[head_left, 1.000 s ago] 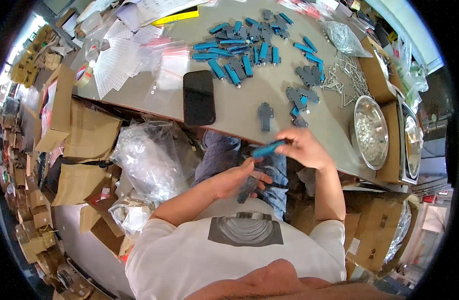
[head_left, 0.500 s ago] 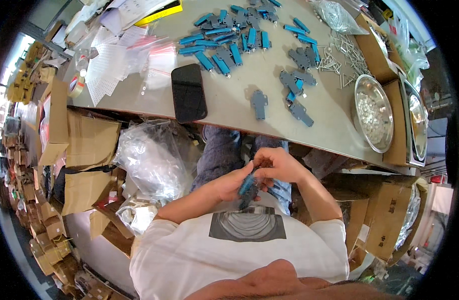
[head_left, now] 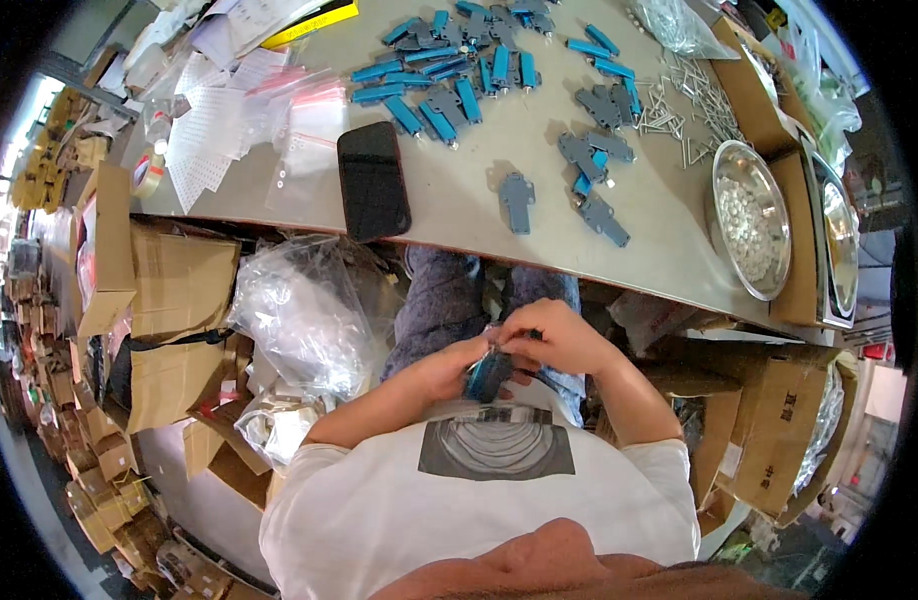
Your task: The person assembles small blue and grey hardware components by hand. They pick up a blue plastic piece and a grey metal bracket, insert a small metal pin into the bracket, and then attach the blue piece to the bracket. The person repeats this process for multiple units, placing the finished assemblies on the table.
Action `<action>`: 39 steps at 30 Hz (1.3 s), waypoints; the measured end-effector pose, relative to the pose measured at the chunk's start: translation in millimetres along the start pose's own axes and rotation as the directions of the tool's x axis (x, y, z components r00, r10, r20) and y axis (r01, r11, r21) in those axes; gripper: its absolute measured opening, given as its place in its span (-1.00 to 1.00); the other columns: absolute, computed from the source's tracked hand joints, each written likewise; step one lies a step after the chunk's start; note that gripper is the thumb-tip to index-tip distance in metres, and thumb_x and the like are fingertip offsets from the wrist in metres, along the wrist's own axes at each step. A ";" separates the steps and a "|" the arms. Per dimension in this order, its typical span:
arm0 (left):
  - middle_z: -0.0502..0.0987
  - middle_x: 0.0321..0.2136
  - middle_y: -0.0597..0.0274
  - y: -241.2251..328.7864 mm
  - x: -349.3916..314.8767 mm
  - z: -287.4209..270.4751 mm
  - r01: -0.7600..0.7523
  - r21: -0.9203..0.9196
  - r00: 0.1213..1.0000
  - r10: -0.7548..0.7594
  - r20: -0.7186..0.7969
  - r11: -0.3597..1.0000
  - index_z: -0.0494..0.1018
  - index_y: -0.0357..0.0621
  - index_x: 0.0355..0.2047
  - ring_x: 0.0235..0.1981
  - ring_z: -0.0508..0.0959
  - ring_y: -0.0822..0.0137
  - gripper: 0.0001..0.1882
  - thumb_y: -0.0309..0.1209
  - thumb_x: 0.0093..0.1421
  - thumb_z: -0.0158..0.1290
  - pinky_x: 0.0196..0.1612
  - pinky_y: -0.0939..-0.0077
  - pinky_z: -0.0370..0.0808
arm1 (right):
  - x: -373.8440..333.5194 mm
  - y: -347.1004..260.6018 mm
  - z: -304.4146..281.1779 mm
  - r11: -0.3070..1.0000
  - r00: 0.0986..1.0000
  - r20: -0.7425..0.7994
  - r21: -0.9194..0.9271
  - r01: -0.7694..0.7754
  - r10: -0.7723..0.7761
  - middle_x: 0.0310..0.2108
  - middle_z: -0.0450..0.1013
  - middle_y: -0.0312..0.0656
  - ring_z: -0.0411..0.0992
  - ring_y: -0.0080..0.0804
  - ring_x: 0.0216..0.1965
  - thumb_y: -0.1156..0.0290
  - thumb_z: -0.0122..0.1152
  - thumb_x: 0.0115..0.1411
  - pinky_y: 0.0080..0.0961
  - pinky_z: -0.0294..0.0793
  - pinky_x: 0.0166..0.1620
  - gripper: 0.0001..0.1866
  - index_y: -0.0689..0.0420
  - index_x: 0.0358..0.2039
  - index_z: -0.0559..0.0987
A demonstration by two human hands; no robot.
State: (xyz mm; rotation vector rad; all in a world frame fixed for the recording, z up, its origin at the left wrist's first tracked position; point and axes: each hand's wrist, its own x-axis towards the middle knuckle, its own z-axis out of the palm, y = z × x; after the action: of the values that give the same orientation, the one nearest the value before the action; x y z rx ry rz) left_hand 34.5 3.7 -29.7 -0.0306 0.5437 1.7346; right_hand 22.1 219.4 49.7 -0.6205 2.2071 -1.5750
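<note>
Over my lap, my left hand (head_left: 455, 368) is closed around a dark grey and blue plastic part (head_left: 489, 376). My right hand (head_left: 561, 338) has its fingers pinched at the upper end of this part; whether they also hold something small is hidden. On the table (head_left: 449, 205) above, a single grey part (head_left: 517, 203) lies near the front edge. Beside it sits a small group of grey and blue parts (head_left: 601, 218). Farther back spreads a pile of similar blue and grey parts (head_left: 464, 90).
A black phone (head_left: 372, 182) lies near the table's front edge, left of centre. White sheets (head_left: 204, 145) and clear bags (head_left: 314, 130) cover the left side. To the right are metal pins (head_left: 694, 100) and a steel bowl (head_left: 736, 160) of small white pieces. Cardboard boxes (head_left: 779, 430) flank me.
The held part has turned in my left hand, showing more of its dark grey side. My right fingers have shifted slightly left and down to its upper end.
</note>
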 end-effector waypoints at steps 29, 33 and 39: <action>0.40 0.05 0.02 28.1 5.9 20.6 -0.085 0.001 0.996 0.085 0.031 0.996 0.19 -0.07 0.23 0.01 0.46 0.15 -0.39 -0.25 0.21 0.09 -0.07 0.05 0.52 | 29.0 13.6 6.9 0.982 0.795 -0.577 0.103 -0.158 0.188 -0.29 0.31 -0.28 0.35 -0.58 -0.29 0.69 0.01 0.20 -0.64 0.37 -0.27 -0.63 0.18 0.02 0.51; 0.43 -0.02 0.08 23.9 5.7 15.5 -0.083 -0.105 0.994 0.090 0.061 0.991 0.20 -0.08 0.23 0.01 0.45 0.18 -0.41 -0.13 0.26 0.02 -0.06 -0.01 0.50 | 13.7 18.6 14.4 0.864 0.821 -0.459 0.497 -0.078 0.338 -0.24 0.39 -0.16 0.46 -0.44 -0.36 0.68 -0.01 0.23 -0.52 0.49 -0.39 -0.63 0.22 0.05 0.43; 0.44 -0.06 0.08 18.8 4.8 15.3 -0.032 -0.117 0.998 0.038 0.049 0.993 0.25 -0.07 0.19 -0.01 0.46 0.14 -0.26 0.22 0.22 -0.11 -0.01 -0.15 0.47 | 2.1 -0.4 17.9 0.656 0.880 -0.269 0.752 -0.063 0.393 -0.31 0.44 -0.08 0.50 -0.30 -0.50 0.66 0.00 0.22 -0.40 0.55 -0.60 -0.65 0.25 0.04 0.37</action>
State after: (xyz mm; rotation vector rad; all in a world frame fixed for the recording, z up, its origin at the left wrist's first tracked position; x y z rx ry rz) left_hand 19.9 11.3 -11.3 -0.0592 0.4076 1.7948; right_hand 29.8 204.0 44.3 0.2665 1.5413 -2.3620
